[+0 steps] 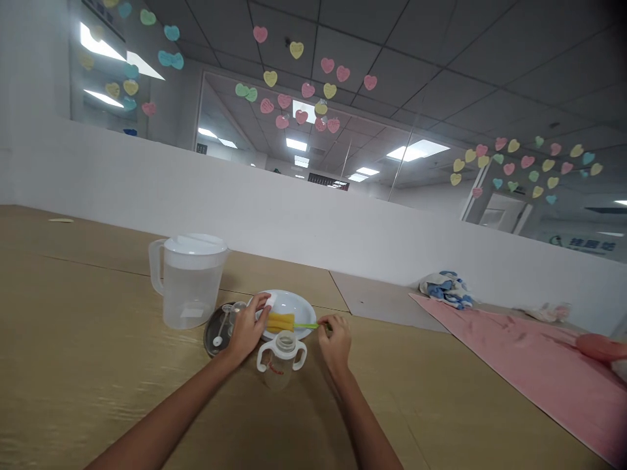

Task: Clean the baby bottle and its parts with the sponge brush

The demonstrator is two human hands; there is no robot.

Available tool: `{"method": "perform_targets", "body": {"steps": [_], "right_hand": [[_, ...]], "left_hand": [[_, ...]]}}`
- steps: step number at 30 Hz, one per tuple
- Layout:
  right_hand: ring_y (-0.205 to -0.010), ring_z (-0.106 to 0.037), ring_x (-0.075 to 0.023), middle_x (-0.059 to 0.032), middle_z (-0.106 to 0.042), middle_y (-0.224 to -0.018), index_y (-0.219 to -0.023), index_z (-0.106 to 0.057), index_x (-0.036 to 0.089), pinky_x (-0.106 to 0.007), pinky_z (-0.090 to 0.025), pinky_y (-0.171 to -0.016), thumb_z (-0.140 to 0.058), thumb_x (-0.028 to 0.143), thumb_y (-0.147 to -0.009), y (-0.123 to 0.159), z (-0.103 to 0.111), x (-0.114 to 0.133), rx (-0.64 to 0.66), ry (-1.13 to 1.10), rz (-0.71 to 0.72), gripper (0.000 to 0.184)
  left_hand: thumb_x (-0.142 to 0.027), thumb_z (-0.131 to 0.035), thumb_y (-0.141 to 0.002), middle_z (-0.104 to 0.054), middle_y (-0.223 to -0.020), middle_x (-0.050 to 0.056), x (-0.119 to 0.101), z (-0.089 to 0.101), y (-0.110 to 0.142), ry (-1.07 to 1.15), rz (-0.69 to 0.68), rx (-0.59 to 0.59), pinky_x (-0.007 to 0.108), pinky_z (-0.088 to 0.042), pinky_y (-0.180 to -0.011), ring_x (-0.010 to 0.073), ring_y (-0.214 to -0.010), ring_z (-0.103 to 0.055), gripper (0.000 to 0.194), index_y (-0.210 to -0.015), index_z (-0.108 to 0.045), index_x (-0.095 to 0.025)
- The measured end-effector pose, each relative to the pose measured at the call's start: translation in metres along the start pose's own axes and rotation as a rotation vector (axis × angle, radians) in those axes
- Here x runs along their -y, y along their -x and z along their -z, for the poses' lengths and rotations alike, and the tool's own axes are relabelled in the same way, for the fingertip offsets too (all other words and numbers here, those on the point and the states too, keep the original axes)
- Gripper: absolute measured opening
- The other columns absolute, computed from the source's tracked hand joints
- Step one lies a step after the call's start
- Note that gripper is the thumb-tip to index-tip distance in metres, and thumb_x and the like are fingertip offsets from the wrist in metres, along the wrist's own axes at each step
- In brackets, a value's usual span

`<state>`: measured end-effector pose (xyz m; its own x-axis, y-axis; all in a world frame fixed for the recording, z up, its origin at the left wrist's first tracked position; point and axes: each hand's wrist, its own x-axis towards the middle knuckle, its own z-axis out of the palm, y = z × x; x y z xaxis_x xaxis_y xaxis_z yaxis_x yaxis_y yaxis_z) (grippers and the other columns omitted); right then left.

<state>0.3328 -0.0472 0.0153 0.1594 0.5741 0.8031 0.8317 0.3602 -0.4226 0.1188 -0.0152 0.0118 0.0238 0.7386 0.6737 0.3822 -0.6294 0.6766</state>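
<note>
My right hand point(336, 341) is closed on the thin green handle point(306, 326) of a bottle brush with a yellow sponge head point(281, 322). The brush lies level over a white plate point(298, 305). My left hand point(249, 329) is closed at the plate's left side, with a small white piece point(270, 300) at its fingertips, close to the sponge head. What that piece is I cannot make out. Between my forearms a clear baby bottle point(278, 372) with two white handles stands upright, its mouth uncovered.
Left of the plate, a dark round tray point(211, 333) holds a straw with a white end point(218, 340) and a clear cap point(237, 312). Behind it stands a lidded pitcher point(192, 287). A pink mat point(519, 352) and a blue-white cloth point(445, 288) lie to the right, before a white wall.
</note>
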Motion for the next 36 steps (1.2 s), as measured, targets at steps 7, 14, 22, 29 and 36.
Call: {"method": "perform_targets", "body": {"steps": [7, 14, 22, 29, 36], "right_hand": [[-0.081, -0.05, -0.0187, -0.0049, -0.06, -0.079, -0.078, -0.057, 0.017, -0.03, -0.038, -0.075, -0.039, 0.018, -0.077, 0.002, 0.0, 0.002, -0.122, -0.096, -0.009, 0.018], [-0.082, -0.05, -0.0185, -0.0044, -0.056, -0.085, -0.084, -0.054, 0.018, -0.03, -0.039, -0.076, -0.045, 0.027, -0.076, 0.002, 0.0, -0.001, -0.229, -0.249, -0.167, 0.015], [-0.08, -0.049, -0.0165, -0.0019, -0.053, -0.082, -0.082, -0.053, 0.018, -0.028, -0.036, -0.073, -0.049, 0.027, -0.073, -0.002, 0.004, 0.001, -0.324, -0.388, -0.259, 0.014], [-0.08, -0.05, -0.0174, -0.0024, -0.054, -0.082, -0.081, -0.053, 0.018, -0.028, -0.036, -0.071, -0.048, 0.029, -0.072, -0.001, 0.0, -0.005, -0.3, -0.379, -0.294, 0.015], [-0.077, -0.05, -0.0175, -0.0025, -0.055, -0.08, -0.08, -0.054, 0.018, -0.028, -0.035, -0.069, -0.048, 0.03, -0.071, -0.001, 0.0, -0.006, -0.306, -0.363, -0.328, 0.016]], "left_hand": [[-0.036, -0.036, -0.09, -0.064, -0.113, 0.005, -0.01, -0.002, 0.005, -0.052, -0.075, 0.08, 0.031, -0.047, -0.089, 0.0178, -0.104, -0.06, 0.031, -0.113, -0.05, -0.021], [-0.032, -0.035, -0.089, -0.068, -0.104, 0.004, -0.004, -0.001, 0.004, -0.149, -0.044, 0.095, 0.03, -0.049, -0.083, 0.0185, -0.097, -0.063, 0.033, -0.117, -0.049, -0.021], [-0.026, -0.036, -0.084, -0.067, -0.096, 0.006, 0.012, 0.005, -0.004, -0.085, 0.101, -0.221, 0.032, -0.046, -0.082, 0.0195, -0.089, -0.062, 0.031, -0.105, -0.057, -0.017], [-0.033, -0.03, -0.086, -0.062, -0.095, 0.006, 0.018, 0.013, -0.011, -0.002, 0.265, -0.453, 0.028, -0.045, -0.081, 0.0176, -0.088, -0.058, 0.036, -0.096, -0.06, -0.018], [-0.026, -0.029, -0.087, -0.064, -0.084, 0.004, 0.028, 0.025, -0.02, -0.176, 0.442, -0.299, 0.026, -0.045, -0.073, 0.0161, -0.078, -0.06, 0.031, -0.104, -0.053, -0.016]]}}
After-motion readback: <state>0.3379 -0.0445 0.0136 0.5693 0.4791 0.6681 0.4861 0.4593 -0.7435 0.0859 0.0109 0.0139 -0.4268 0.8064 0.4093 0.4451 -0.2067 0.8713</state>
